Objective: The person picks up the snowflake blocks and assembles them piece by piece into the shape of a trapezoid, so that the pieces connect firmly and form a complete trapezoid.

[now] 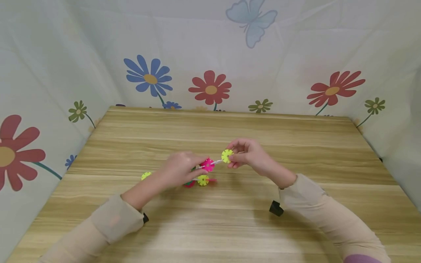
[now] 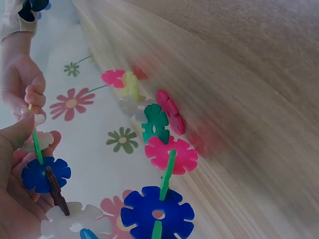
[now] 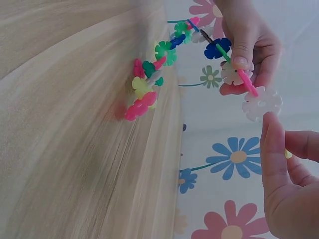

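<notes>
My left hand (image 1: 179,168) grips a curved chain of slotted plastic flower discs, thumb and fingers pinching it near a whitish disc (image 3: 230,74). A pink disc (image 1: 208,165) and a white disc (image 3: 262,103) run from there toward my right hand (image 1: 249,156). Between its thumb and fingers the right hand pinches a yellow disc (image 1: 226,156), which meets the white one at its edge. Blue (image 2: 47,174), brown (image 2: 56,191) and white (image 2: 75,225) discs continue the chain past the left hand. My left hand hides part of the chain in the head view.
The chain's far part hangs low over the wooden table (image 1: 210,226), with another yellow disc (image 1: 203,180) at its end. One more yellow disc (image 1: 146,175) shows beside the left wrist. A flower-printed cloth (image 1: 184,44) stands behind the table.
</notes>
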`<state>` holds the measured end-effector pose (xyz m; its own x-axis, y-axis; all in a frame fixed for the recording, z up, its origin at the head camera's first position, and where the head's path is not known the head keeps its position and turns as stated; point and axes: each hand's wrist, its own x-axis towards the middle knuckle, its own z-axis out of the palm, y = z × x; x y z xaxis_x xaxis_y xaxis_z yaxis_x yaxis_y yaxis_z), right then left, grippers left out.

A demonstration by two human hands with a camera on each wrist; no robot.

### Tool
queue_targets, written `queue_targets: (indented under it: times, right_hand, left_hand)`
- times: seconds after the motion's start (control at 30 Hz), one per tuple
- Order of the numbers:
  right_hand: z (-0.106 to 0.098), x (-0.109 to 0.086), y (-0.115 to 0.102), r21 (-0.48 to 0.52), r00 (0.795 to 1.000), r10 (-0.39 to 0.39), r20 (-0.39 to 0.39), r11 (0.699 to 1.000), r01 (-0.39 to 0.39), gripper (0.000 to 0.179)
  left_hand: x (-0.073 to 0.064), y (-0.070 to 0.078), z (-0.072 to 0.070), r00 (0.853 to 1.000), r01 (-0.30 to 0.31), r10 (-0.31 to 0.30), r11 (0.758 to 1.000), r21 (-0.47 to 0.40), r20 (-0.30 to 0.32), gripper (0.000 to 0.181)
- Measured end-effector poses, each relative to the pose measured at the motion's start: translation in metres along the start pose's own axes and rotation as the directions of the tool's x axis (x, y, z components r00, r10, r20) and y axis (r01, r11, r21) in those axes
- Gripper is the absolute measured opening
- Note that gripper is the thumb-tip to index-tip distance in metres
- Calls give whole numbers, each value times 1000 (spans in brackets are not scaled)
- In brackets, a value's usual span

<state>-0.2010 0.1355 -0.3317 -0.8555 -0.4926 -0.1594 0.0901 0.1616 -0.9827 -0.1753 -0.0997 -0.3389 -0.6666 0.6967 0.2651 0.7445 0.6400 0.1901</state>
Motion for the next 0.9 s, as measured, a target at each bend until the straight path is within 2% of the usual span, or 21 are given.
queue_targets:
  times: [0.23,0.4,0.6,0.9]
  right_hand:
    - [3,0,3,-1,1000,3,-4,1000,-3,24]
    - [5,0,5,28,1000,-3,12,1000,3,19]
    - [7,0,9,86,1000,24,15,996,-25,14]
    - [15,2,16,122,999,29,15,992,-31,13]
  left_hand:
    - [-1,1,3,999,-22,23,999,25,-26,31]
    - [-2,0,5,999,-24,25,999,26,-43,33]
    - [-2,-2,8,996,-55,59,997,53,-70,34]
    - [-1,-4,9,988,-84,92,994,66,-128,31]
